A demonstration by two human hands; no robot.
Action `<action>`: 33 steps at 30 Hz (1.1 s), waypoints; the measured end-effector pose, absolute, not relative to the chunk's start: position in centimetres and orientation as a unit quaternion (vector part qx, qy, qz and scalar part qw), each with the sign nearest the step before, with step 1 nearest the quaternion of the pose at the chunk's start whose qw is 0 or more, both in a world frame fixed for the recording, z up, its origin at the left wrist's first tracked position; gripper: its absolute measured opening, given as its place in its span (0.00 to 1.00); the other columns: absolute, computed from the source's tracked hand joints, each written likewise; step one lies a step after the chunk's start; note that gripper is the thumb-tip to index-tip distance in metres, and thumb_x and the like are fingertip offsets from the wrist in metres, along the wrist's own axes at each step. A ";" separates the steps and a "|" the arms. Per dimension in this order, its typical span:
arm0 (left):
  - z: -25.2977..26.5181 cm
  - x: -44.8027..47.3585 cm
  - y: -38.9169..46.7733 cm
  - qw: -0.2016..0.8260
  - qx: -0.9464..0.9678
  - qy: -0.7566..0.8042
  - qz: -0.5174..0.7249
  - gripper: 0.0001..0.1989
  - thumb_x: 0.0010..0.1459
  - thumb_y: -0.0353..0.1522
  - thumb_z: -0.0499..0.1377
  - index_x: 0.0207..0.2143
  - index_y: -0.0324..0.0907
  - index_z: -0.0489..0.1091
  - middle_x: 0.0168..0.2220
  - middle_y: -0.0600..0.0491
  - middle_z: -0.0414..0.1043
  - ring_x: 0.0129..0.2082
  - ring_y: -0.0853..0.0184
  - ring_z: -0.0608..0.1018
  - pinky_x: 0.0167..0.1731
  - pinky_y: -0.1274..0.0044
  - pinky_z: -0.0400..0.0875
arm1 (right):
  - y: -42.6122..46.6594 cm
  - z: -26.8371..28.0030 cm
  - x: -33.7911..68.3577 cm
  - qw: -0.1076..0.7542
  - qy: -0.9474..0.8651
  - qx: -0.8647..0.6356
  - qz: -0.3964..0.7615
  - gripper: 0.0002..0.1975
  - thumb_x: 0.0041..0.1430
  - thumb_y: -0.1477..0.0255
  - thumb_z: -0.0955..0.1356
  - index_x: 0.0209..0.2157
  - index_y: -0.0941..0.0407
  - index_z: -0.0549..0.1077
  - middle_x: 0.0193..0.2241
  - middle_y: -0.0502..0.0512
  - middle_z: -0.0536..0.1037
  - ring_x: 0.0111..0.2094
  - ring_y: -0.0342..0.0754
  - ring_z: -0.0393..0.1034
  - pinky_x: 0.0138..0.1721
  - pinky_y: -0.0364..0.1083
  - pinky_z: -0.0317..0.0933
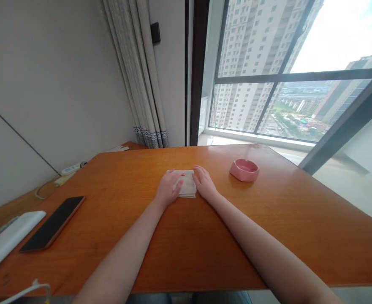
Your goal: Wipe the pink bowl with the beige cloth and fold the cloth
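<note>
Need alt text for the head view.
A person's left hand covers part of a folded pale cloth on a wooden table, right hand at the cloth's right edge. Farther right sits a pink dish; at left, a dark-screened device.

Person's got both forearms (255,236) bare, left hand (168,188) and right hand (205,184) bare too, plus what looks like dull bluish-grey trousers (222,298), just a sliver of them showing way down at the bottom edge.
</note>
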State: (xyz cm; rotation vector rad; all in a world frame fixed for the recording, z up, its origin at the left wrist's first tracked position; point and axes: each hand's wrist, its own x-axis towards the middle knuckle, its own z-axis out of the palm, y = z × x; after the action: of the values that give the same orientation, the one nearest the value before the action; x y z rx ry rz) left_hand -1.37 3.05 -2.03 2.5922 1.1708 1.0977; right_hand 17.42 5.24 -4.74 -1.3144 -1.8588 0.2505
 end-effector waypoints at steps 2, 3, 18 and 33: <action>-2.5 -2.2 3.9 0.036 0.821 0.457 0.340 0.22 0.64 0.37 0.43 0.58 0.42 0.60 0.57 0.47 0.65 0.58 0.63 0.65 0.61 0.62 0.48 | 4.5 -4.4 17.0 0.354 -0.788 -0.494 0.092 0.21 0.63 0.64 0.57 0.54 0.57 0.65 0.58 0.62 0.63 0.61 0.52 0.53 0.61 0.54 0.47; -2.9 -2.5 4.3 0.046 0.814 0.494 0.302 0.23 0.64 0.38 0.43 0.59 0.42 0.59 0.59 0.46 0.61 0.60 0.61 0.62 0.61 0.59 0.46 | 4.2 -4.3 16.7 0.315 -0.808 -0.489 0.095 0.22 0.64 0.63 0.57 0.55 0.56 0.64 0.59 0.60 0.61 0.61 0.53 0.51 0.61 0.55 0.46; -5.5 -3.8 6.2 0.051 0.786 0.590 0.177 0.22 0.61 0.38 0.49 0.55 0.41 0.64 0.61 0.43 0.57 0.62 0.55 0.58 0.60 0.60 0.49 | -1.5 -0.9 21.8 0.079 -0.755 -0.647 0.073 0.12 0.49 0.78 0.63 0.38 0.57 0.69 0.43 0.61 0.73 0.47 0.54 0.66 0.43 0.47 0.59; -6.3 -3.7 6.4 0.039 0.790 0.584 0.182 0.23 0.61 0.38 0.47 0.57 0.42 0.62 0.62 0.43 0.57 0.62 0.55 0.58 0.59 0.58 0.50 | -6.8 -0.2 31.2 0.194 -0.659 -0.706 -0.172 0.16 0.56 0.77 0.59 0.44 0.55 0.70 0.60 0.59 0.61 0.62 0.58 0.50 0.61 0.61 0.43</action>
State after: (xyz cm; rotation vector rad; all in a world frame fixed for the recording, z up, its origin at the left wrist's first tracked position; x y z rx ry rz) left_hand -3.67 6.38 -6.28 2.4236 1.7902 0.5588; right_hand 31.15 -6.84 -0.21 -1.9798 -1.8495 -0.4816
